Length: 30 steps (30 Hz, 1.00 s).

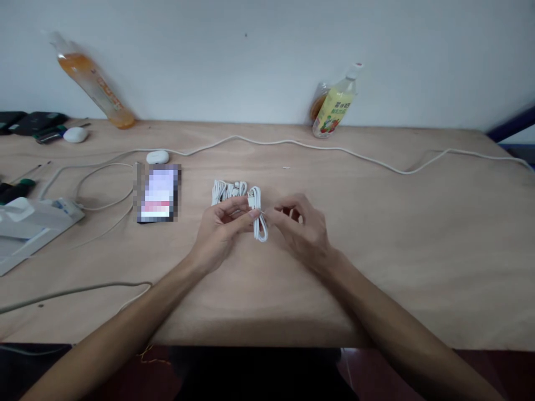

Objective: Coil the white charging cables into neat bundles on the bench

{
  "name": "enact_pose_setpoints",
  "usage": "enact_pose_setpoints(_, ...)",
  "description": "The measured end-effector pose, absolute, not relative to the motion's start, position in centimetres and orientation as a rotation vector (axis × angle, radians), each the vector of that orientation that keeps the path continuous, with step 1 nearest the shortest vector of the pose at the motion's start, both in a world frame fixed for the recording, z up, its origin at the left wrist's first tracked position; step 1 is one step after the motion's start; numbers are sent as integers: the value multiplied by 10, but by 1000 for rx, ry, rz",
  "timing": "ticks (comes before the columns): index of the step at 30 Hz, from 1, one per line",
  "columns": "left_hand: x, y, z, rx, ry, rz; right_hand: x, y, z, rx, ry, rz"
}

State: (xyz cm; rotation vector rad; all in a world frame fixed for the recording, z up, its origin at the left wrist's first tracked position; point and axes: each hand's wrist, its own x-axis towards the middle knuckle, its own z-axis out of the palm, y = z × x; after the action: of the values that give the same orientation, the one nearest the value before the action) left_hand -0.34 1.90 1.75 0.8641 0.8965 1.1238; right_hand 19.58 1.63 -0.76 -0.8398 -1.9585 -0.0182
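My left hand (223, 228) is closed on a coiled white USB cable (261, 229), with the thumb pressed over the middle of the bundle. The coil stands nearly upright above the table, its plug near the top. At its right side my right hand (303, 225) has thumb and fingertips pinched on the end of a thin tie (263, 211) that sticks out from the coil's middle. Just behind my left hand, more coiled white cables (225, 190) lie on the table, partly covered by the fingers.
Left of my hands lies a lit phone (159, 192), below a white earbud case (157, 157). A long white cord (288, 142) runs across the wooden table (418, 239). An orange drink bottle (98, 89) and a yellow-labelled bottle (336, 106) lean on the wall. White packaging (33, 228) sits far left.
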Motion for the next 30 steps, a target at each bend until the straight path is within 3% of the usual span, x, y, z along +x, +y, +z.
enact_pose_setpoints(6,-3,20,18,804,830,1054,200,15,-6,-824,-1993,-223)
enact_pose_setpoints(15,-7,22,13,1173,1021,1351,179,14,0,-1124,-1436,859)
enact_pose_setpoints(25,-6,20,14,1232,1014,1337,180,17,1,-1141,-1246,1300)
enact_pose_setpoints(30,-6,20,15,1223,1002,1338,179,16,0,-1098,-1219,1327)
